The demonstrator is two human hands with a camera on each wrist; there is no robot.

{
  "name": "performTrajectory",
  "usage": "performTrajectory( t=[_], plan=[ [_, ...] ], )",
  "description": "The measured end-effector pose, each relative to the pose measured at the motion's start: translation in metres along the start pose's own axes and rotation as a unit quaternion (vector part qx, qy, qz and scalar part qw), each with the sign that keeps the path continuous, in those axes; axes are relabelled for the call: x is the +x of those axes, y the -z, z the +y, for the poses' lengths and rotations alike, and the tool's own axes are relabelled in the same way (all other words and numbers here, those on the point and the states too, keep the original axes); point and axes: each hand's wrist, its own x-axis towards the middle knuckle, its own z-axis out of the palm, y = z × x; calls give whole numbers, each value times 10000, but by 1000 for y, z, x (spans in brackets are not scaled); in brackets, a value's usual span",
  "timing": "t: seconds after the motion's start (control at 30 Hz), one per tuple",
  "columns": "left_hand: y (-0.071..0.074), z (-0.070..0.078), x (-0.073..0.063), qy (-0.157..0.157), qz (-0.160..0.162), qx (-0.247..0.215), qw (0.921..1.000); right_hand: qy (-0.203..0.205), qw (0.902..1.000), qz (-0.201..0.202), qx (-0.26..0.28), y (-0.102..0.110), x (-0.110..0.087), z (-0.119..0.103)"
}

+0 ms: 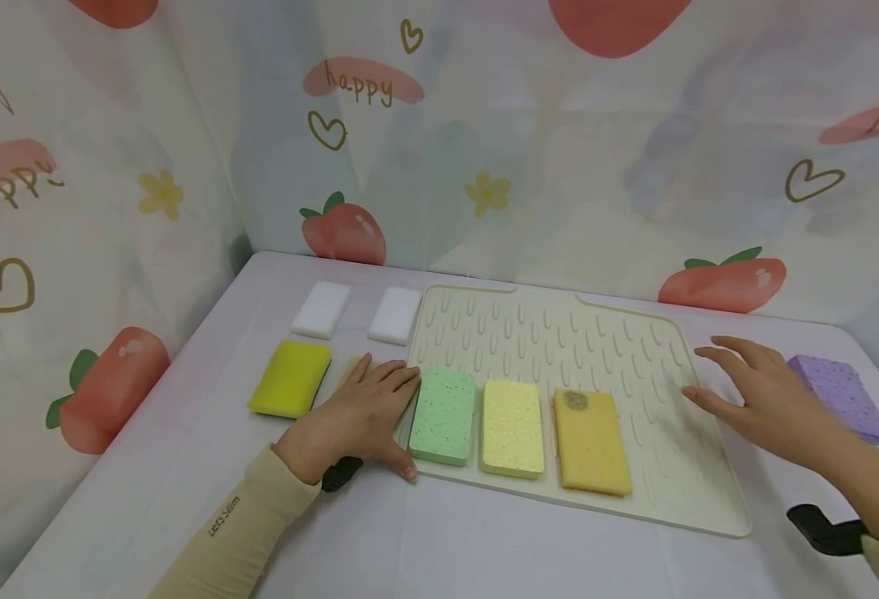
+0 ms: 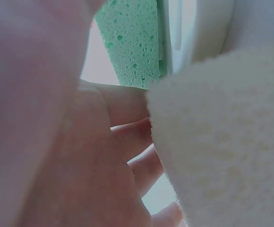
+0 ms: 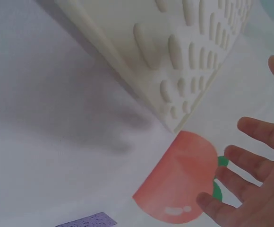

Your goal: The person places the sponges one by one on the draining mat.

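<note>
My left hand (image 1: pixel 360 409), fingers spread, lies over a beige sponge (image 2: pixel 222 137) just left of the pale draining mat (image 1: pixel 529 333). Most of that sponge is hidden by the hand in the head view; in the left wrist view it covers the fingertips. The thumb reaches toward the mat's near-left corner, beside a green sponge (image 1: pixel 443 416) on the mat. A light yellow sponge (image 1: pixel 512 428) and an orange-yellow sponge (image 1: pixel 593 441) with a dark round spot stand in a row with it. Over the mat's right edge hovers my right hand (image 1: pixel 762 395), fingers apart and holding nothing.
A purple sponge (image 1: pixel 842 398) lies on the table right of the mat. Left of the mat are a bright yellow sponge (image 1: pixel 291 378) with a dark underside and two white sponges, one farther left (image 1: pixel 321 309), one (image 1: pixel 394 314) beside the mat. A printed cloth backdrop (image 1: pixel 529 125) rises behind.
</note>
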Motion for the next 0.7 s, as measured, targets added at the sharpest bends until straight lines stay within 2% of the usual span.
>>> performTrajectory(
  t=[0.7],
  plan=[
    [0,-1,-1,-38,32,-36,10000,-426,9977,43,-516,-1,-10,38]
  ],
)
